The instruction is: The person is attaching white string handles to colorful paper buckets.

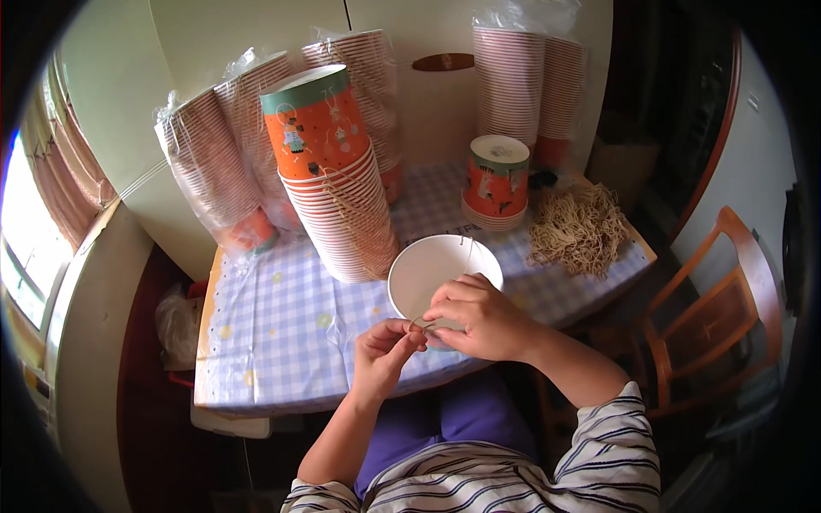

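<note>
Both hands are on a white paper cup (440, 269) with an open mouth, tipped toward the camera at the near edge of the counter (282, 342) – that's the one with the blue-and-white checked cloth. The right hand (479, 318) has its grip closed on the cup's rim at about 6 o'clock, and the left hand (383, 352) pinches a thin tan string (419, 322) right beside it, fingertips nearly touching. At 10 o'clock from the cup sits a tall leaning stack of orange printed paper cups (338, 184), a shorter orange stack (496, 184) at 1 o'clock, and a pile of tan string loops (577, 227) at 2 o'clock – plastic-wrapped cup sleeves (214, 162) line the back.
</note>
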`<state>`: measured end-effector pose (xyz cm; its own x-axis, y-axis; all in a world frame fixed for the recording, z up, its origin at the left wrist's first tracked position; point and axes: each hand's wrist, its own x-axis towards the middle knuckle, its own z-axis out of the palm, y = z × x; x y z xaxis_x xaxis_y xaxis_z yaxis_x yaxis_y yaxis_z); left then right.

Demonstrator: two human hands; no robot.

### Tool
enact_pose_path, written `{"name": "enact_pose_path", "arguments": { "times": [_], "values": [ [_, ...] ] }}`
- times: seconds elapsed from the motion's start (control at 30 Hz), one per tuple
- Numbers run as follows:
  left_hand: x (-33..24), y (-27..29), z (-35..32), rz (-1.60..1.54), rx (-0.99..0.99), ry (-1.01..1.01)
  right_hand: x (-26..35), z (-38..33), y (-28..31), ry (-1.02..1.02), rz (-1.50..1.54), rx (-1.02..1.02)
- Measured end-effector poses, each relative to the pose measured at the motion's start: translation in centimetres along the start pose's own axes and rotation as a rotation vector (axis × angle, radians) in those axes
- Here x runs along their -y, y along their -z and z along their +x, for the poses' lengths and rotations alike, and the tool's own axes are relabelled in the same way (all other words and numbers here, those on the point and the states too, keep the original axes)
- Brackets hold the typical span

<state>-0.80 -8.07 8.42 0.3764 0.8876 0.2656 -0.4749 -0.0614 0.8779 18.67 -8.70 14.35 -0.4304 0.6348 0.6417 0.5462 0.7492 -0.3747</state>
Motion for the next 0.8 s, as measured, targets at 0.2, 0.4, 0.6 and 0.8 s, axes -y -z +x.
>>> {"name": "enact_pose_path", "arguments": {
  "times": [0.2, 0.4, 0.6, 0.8],
  "values": [
    [-0.1, -0.6, -0.4, 0.072, -0.051, -0.047, 0.7, -0.3, -0.5, 0.064, -0.153, 0.051],
    [0.3, -1.2, -1.8, 0.715, -0.234, -0.368, 4.0, -2.4, -1.5, 0.008, -0.371, -0.037],
    [1.9, -1.8, -2.9, 0.833, -0.377, -0.408, 3.9, -4.8, -4.6, -0.121, -0.334, -0.151],
    [2.2, -1.9, -2.8, -0.191, -0.383, 0.080, 2.5, -5.0, -7.0, -0.166, -0.360, -0.321]
  ]
}}
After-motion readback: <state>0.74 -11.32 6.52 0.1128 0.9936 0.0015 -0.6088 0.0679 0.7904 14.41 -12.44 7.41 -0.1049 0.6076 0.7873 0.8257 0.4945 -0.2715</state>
